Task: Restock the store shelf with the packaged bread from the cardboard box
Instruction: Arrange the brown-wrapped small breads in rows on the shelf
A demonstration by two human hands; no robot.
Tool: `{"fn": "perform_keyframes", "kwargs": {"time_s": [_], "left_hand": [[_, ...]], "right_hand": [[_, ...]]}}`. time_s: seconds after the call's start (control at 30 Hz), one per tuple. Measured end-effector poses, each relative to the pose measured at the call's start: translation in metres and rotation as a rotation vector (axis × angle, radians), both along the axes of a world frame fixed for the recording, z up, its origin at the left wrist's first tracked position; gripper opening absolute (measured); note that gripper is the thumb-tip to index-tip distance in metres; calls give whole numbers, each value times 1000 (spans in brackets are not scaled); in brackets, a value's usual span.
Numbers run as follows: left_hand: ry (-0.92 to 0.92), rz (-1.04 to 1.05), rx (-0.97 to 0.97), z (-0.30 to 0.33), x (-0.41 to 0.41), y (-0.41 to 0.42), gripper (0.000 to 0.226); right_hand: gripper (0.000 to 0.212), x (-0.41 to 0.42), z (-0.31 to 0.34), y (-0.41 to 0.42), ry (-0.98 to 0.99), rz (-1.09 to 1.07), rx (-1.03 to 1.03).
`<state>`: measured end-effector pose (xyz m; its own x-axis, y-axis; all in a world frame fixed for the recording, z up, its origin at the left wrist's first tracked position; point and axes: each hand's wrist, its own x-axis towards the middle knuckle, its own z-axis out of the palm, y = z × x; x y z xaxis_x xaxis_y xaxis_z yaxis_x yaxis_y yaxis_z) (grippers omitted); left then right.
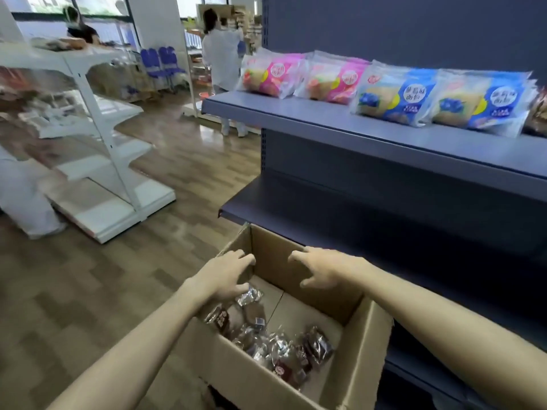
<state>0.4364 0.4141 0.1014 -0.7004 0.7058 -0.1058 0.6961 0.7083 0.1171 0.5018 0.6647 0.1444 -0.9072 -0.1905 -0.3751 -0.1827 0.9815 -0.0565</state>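
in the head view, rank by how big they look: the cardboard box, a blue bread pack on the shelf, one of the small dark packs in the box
1. cardboard box, by far the largest.
2. blue bread pack, though it sits farther from the camera.
3. small dark pack, smallest despite being nearer.
Both hands, left hand and right hand, hover open over the box.

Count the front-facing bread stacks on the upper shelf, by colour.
4: two pink at left, two blue to their right. A brown pack at the frame's right edge is cut off.

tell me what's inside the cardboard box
Inside the cardboard box lie small dark-wrapped bread packets, loosely piled on its bare bottom. The near wall and left hand hide whatever is beneath them.
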Motion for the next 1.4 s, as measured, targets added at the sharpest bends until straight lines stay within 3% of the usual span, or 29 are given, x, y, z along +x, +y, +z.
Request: {"fn": "perform_keyframes", "kwargs": {"time_s": [0.17,0.4,0.57,0.73,1.1,1.23,1.4], "left_hand": [[-148,116,-98,-54,15,3,58],[-287,250,-147,-82,11,16,60],[-408,234,-182,-112,18,61,67],[-557,238,-286,-143,24,107,57],[-812,335,-451,-190,47,123,40],[-828,367,-427,-204,50,122,52],[-815,398,-376,-215,51,126,46]], "right_hand": [[67,0,-72,12,-224,-35,-77],[69,-14,-115,38,-328,-34,-162],[68,-16,-144,61,-416,-56,-182],[75,-17,-172,80,-482,-114,-167],[78,-25,-193,77,-561,-182,-197],[73,-25,-196,82,-560,-160,-153],[72,-26,-200,81,-577,-147,-137]]}}
